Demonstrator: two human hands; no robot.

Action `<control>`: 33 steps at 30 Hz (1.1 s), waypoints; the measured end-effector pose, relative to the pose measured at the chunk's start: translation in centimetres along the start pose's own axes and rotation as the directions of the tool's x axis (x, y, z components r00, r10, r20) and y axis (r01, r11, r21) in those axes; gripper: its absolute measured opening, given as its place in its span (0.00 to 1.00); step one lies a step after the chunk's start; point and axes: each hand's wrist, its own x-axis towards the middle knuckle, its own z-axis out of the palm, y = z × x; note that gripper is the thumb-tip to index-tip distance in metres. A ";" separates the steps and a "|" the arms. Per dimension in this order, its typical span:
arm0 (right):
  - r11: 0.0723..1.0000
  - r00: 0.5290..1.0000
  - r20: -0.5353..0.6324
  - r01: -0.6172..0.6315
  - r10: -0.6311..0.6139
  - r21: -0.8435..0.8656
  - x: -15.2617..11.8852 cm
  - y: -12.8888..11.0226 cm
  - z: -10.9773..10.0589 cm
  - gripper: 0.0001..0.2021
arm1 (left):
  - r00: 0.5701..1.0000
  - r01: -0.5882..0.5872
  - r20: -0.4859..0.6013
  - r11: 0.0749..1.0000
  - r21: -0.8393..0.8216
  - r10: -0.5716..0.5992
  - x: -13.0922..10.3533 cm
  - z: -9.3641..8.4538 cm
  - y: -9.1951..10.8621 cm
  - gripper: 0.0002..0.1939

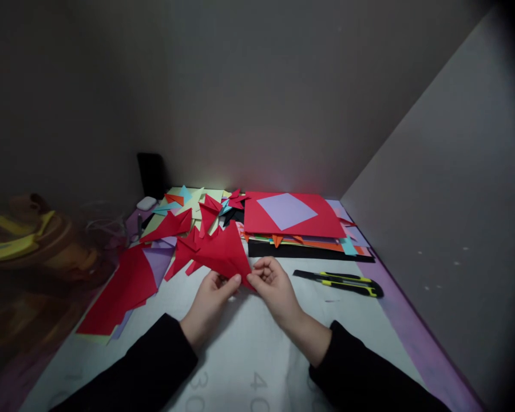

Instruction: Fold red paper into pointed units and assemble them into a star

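A folded red sheet of paper (229, 252) is raised over the white mat, held between both hands. My left hand (212, 300) pinches its lower edge with thumb and fingers. At its lower right corner, my right hand (274, 286) grips the paper between thumb and index finger, the other fingers curled. Just behind it lie red folded paper shapes (184, 249), partly covered by the held sheet. The fingertips under the paper are hidden.
A black and yellow utility knife (347, 284) lies right of my hands. Behind stands a stack of coloured paper topped by a red sheet (251, 214) and a lilac square (286, 210). Red sheets (120, 292) lie at left. A dark phone-like object (151, 174) leans against the wall.
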 end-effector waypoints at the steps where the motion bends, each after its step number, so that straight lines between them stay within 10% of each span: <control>1: 1.000 1.000 0.009 -0.001 0.001 -0.010 -0.1 0.0 0.1 0.13 | 1.000 0.007 0.006 1.000 0.022 -0.007 0.0 0.1 0.0 0.11; 22: 0.987 0.967 0.219 -0.102 0.128 -0.124 -1.2 0.4 0.7 0.19 | 0.976 -0.104 -0.188 0.993 0.053 0.112 0.8 -0.7 0.9 0.13; 33: 0.970 0.982 0.089 -0.177 0.164 0.166 -0.1 -0.6 0.1 0.15 | 0.978 -0.210 0.107 0.859 0.466 0.181 -0.5 -0.2 0.9 0.12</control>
